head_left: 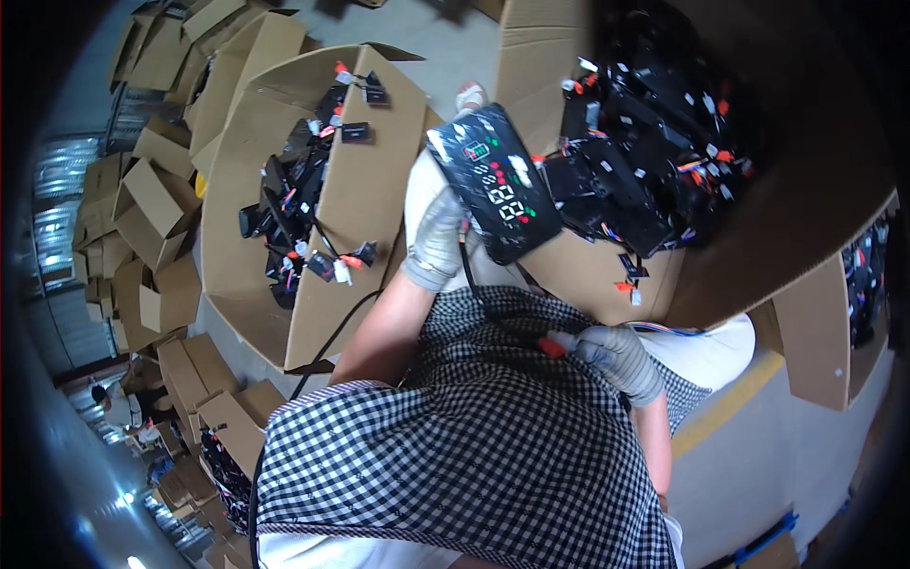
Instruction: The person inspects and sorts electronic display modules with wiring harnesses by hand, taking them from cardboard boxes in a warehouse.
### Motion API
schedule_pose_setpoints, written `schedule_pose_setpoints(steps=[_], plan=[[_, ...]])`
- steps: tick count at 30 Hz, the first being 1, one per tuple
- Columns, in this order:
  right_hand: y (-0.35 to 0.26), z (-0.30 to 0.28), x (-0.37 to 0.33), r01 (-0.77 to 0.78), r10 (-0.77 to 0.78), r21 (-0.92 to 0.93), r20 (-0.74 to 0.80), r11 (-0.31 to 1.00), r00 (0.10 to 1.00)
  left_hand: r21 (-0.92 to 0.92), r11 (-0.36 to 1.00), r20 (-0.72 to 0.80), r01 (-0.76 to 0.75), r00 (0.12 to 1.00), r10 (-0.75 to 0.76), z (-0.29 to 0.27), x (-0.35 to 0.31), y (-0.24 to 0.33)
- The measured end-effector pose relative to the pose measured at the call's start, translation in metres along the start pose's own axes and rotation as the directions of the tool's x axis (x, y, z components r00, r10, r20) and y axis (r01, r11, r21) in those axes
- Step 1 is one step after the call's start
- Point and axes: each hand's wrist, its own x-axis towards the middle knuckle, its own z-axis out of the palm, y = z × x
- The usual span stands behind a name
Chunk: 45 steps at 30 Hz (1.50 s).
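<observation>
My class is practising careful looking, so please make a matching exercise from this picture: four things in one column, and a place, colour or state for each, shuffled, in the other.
Things
1. Display unit
2. Red-and-white connector
3. Apron
4. Yellow strip

Descriptions
A. Black-and-white checked
B. On the grey floor, toward the right of the picture
C. Held in the left grip, its symbols lit
D. Held in the right grip

Right pairs: 1-C, 2-D, 3-A, 4-B
</observation>
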Motion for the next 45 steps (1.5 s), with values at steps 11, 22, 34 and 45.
schedule_pose_setpoints(steps=[11, 22, 34, 45], plan=[[0.013, 0.008, 0.009, -0.096, 0.157, 0.143, -0.516, 0.985, 0.842, 0.239, 0.882, -0.478, -0.405, 0.742, 0.470, -0.017, 0.015, 0.077], [0.023, 0.019, 0.006, -0.048, -0.112, -0.289, -0.510, 0.956, 0.853, 0.708, -0.593, 0.298, -0.384, 0.923, -0.241, -0.013, 0.077, -0.165], [0.017, 0.014, -0.001, -0.038, -0.200, -0.429, -0.496, 0.902, 0.845, 0.749, 0.642, 0.552, -0.167, 0.694, -0.463, 0.046, -0.033, -0.046], [-0.034, 0.021, -0.008, 0.035, 0.019, 0.095, -0.512, 0.995, 0.859, 0.789, 0.521, 0.468, -0.326, 0.868, -0.165, 0.076, -0.059, 0.014]])
